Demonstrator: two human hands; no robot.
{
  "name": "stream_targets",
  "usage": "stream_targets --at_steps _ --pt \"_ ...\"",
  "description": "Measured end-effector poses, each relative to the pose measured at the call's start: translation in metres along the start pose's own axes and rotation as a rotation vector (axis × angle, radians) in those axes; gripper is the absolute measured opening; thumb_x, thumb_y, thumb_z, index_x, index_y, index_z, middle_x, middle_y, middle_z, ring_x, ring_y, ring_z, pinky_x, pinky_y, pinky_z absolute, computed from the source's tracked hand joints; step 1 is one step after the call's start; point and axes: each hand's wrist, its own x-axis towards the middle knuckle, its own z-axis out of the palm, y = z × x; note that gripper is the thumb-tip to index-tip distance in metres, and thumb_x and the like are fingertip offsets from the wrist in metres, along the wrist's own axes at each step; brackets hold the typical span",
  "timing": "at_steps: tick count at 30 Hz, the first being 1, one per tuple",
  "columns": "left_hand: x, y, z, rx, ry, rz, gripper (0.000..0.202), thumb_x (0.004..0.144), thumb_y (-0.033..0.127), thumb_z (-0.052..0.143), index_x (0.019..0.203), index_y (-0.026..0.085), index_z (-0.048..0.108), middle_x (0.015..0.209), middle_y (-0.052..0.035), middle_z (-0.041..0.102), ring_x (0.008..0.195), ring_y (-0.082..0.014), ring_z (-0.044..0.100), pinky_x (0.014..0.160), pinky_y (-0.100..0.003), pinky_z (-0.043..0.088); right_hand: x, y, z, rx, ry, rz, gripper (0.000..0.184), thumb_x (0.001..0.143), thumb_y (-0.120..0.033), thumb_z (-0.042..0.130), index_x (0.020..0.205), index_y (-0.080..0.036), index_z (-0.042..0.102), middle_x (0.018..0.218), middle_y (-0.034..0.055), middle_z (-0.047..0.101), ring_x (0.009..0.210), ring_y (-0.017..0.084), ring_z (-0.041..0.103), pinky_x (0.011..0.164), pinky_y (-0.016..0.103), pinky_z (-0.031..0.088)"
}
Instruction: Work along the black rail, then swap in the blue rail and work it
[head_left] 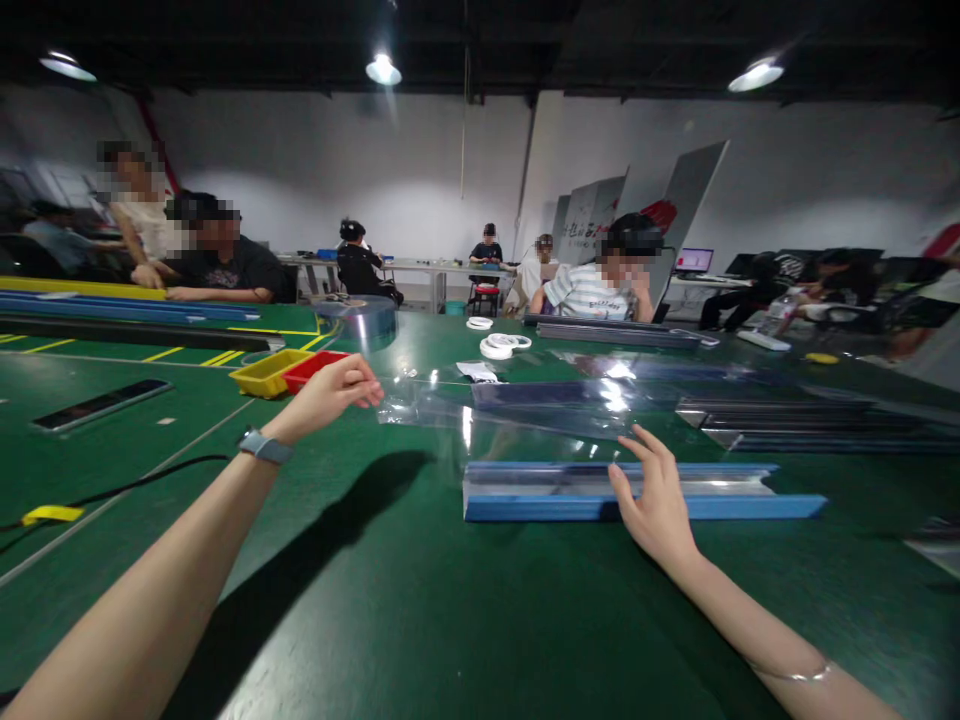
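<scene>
My left hand point(341, 392) has its fingers pinched at the left end of a clear plastic strip point(435, 408), which hangs above the table. Its right end reaches my right hand point(656, 500), whose thumb and fingers are spread apart; the fingertips are at the strip's edge, and whether they touch it I cannot tell. Under the right hand lies a blue channel profile point(540, 508) with a pale inner face, open side up. Behind the strip, more clear film sheets point(525, 393) lie flat and shiny.
Yellow point(262, 378) and red point(313, 366) bins stand beyond my left hand. A phone point(101, 404) lies at left, near a black cable point(150, 482). White tape rings point(504, 345), a film roll point(360, 322) and dark profiles point(810, 420) lie further back. A person in a striped shirt point(589, 292) sits opposite.
</scene>
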Motion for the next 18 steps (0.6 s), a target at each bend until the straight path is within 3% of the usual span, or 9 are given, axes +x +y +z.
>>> stream_targets --at_steps 5,8,13,18 --pt "0.0 0.006 0.031 -0.218 0.038 -0.086 0.023 0.074 0.035 0.054 0.088 0.018 0.047 0.069 0.0011 0.057 0.058 -0.0143 0.06 0.053 -0.027 0.048 -0.001 -0.001 -0.001 -0.077 0.041 -0.051 0.043 0.079 -0.029 0.045 0.12 -0.019 0.037 0.13 0.0122 0.034 0.119 0.026 0.031 0.096 0.047 0.027" --pt "0.001 0.004 0.044 -0.304 0.055 -0.18 0.023 0.072 0.034 0.055 0.087 0.018 0.048 0.065 0.0024 0.054 0.053 -0.0141 0.059 0.049 -0.026 0.047 -0.004 -0.001 -0.001 -0.085 -0.057 -0.133 0.041 0.079 -0.029 0.045 0.12 -0.021 0.038 0.128 0.0099 0.037 0.118 0.024 0.033 0.096 0.045 0.029" --pt "0.0 -0.003 0.045 -0.388 0.14 -0.323 0.024 0.067 0.027 0.062 0.084 0.015 0.05 0.066 0.0007 0.055 0.053 -0.0129 0.059 0.052 -0.026 0.048 -0.004 -0.001 -0.001 -0.096 -0.243 -0.232 0.041 0.081 -0.03 0.042 0.121 -0.024 0.037 0.126 0.006 0.041 0.116 0.022 0.036 0.099 0.047 0.024" --pt "0.002 -0.011 0.036 -0.552 0.223 -0.397 0.017 0.067 0.013 0.06 0.081 0.012 0.051 0.068 -0.0023 0.058 0.062 -0.0135 0.061 0.061 -0.026 0.05 -0.005 -0.001 -0.002 -0.066 -0.126 -0.164 0.043 0.079 -0.031 0.045 0.121 -0.022 0.036 0.127 0.0099 0.038 0.116 0.025 0.035 0.096 0.047 0.028"
